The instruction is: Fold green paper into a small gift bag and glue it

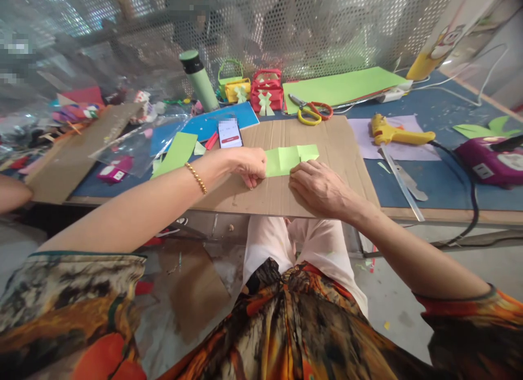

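A light green strip of paper (283, 161) with upright creases lies over a brown cardboard sheet (269, 200) in front of me. My left hand (252, 166) has its fingers curled closed at the strip's left end, pinching it. At the right end, my right hand (316, 184) is closed with bent fingers on the paper's lower edge; its fingertips are partly hidden. Behind the cardboard lie scissors (309, 118) with yellow and orange handles. A phone (229, 134) rests just beyond my left hand, beside another green paper piece (176, 153).
A yellow glue gun (402, 134) lies on purple paper (359, 135) to the right, near a purple power socket (492, 159). Small red (266, 91) and yellow (237, 90) paper bags stand at the back, beside a green bottle (200, 81). Another person's arm (12, 195) shows at far left.
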The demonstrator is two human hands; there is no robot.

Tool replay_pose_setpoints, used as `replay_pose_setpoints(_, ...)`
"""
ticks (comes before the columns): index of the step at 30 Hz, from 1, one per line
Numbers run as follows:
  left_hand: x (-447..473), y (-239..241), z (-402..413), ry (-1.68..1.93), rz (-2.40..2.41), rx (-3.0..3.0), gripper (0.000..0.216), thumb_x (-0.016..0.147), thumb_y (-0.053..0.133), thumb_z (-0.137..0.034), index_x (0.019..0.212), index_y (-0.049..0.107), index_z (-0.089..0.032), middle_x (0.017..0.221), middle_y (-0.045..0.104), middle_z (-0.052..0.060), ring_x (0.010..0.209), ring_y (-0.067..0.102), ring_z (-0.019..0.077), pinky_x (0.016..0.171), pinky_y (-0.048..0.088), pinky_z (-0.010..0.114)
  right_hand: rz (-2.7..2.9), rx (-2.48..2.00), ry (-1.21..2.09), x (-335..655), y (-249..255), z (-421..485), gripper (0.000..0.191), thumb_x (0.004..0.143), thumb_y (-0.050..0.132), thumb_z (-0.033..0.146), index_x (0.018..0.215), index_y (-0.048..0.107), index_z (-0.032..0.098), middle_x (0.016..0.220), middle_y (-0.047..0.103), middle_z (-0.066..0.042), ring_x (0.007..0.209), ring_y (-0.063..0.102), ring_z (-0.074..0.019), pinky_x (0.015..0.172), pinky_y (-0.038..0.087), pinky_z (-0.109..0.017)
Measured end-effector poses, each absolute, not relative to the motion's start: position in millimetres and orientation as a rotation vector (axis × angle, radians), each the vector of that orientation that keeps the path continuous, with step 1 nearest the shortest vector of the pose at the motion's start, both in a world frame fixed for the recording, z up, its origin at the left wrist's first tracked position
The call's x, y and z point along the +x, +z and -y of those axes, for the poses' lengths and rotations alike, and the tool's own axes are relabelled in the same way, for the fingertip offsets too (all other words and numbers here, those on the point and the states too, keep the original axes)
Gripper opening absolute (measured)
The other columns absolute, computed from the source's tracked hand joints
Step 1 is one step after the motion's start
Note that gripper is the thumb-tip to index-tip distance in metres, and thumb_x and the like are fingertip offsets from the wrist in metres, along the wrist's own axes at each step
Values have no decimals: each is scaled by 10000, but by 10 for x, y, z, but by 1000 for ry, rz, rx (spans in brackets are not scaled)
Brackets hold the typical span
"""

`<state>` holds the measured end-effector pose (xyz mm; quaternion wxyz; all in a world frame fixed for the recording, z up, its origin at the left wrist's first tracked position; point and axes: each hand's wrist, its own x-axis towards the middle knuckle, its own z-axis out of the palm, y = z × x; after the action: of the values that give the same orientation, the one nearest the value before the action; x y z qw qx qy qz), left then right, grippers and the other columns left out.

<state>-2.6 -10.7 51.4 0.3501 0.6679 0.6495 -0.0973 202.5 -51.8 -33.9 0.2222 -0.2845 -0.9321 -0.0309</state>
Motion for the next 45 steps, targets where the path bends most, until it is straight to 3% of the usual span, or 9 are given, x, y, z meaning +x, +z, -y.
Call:
replay_pose_setpoints(5, -16, 463, 99, -261, -1655, 1821, 186, 758, 714, -220, 926, 680, -146, 566, 653, 31, 557, 698, 217, 565, 539, 269, 2194, -833, 174, 2213, -332, 441, 219, 1035, 459, 232, 1033, 675, 198, 1200, 656, -150, 1062, 635, -245, 858, 519, -417)
replay_pose_setpoints(8, 30, 460, 125, -287, -1669, 1965, 349, 829, 722, -434, 1017, 696, -141, 566, 648, 40, 518, 672, 223, 533, 503, 273, 2199, -914, 147, 2272, -294, 443, 262, 1040, 439, 229, 1045, 697, 182, 1089, 653, -133, 971, 630, -227, 803, 500, -379)
replay_pose_setpoints(11, 76, 499, 150, -383, -1680, 2068, 446, 894, 640, -526, 1067, 697, -119, 546, 635, 48, 491, 649, 224, 517, 477, 276, 2458, -928, 61, 2205, -233, 498, 320, 1037, 400, 211, 1033, 713, 143, 952, 606, -122, 850, 546, -215, 744, 432, -355)
replay_pose_setpoints(16, 95, 501, 115, -459, -1670, 2051, 477, 926, 617, -488, 1144, 672, -67, 564, 642, 52, 482, 633, 209, 498, 469, 265, 2637, -999, -145, 2059, -129, 583, 298, 1010, 411, 211, 859, 664, 164, 874, 529, -97, 777, 408, -202, 718, 319, -353)
replay_pose_setpoints(23, 53, 419, 54, -444, -1655, 2024, 420, 949, 603, -445, 1111, 690, -67, 558, 654, 56, 490, 643, 200, 508, 488, 257, 2744, -866, -148, 2143, -105, 552, 280, 955, 428, 151, 718, 572, 190, 758, 528, -85, 770, 402, -207, 749, 324, -364)
replay_pose_setpoints(33, 50, 504, 105, -457, -1629, 2094, 379, 943, 586, -463, 989, 715, -110, 544, 649, 58, 457, 619, 201, 513, 470, 275, 2712, -1016, -200, 2052, -114, 533, 252, 960, 463, 187, 946, 711, 151, 933, 610, -140, 817, 455, -227, 675, 280, -359)
replay_pose_setpoints(38, 45, 480, 97, -424, -1650, 2060, 379, 941, 602, -456, 1046, 701, -105, 585, 673, 56, 477, 637, 203, 523, 483, 275, 2747, -1037, -112, 2157, -141, 481, 315, 982, 431, 155, 1006, 745, 145, 951, 642, -146, 875, 518, -231, 608, 247, -337)
replay_pose_setpoints(41, 36, 450, 81, -416, -1636, 2047, 373, 951, 595, -438, 1056, 691, -94, 589, 666, 57, 496, 649, 203, 499, 471, 263, 2644, -1047, 36, 2238, -124, 454, 364, 989, 407, 165, 1070, 762, 150, 1001, 689, -138, 905, 587, -215, 623, 312, -309)
replay_pose_setpoints(45, 20, 413, 57, -415, -1617, 2048, 358, 950, 604, -430, 1042, 695, -96, 544, 639, 46, 480, 641, 201, 489, 466, 255, 2362, -1508, 108, 2222, -19, 403, 355, 980, 446, 264, 1025, 778, 148, 912, 745, -111, 759, 625, -189, 641, 347, -308)
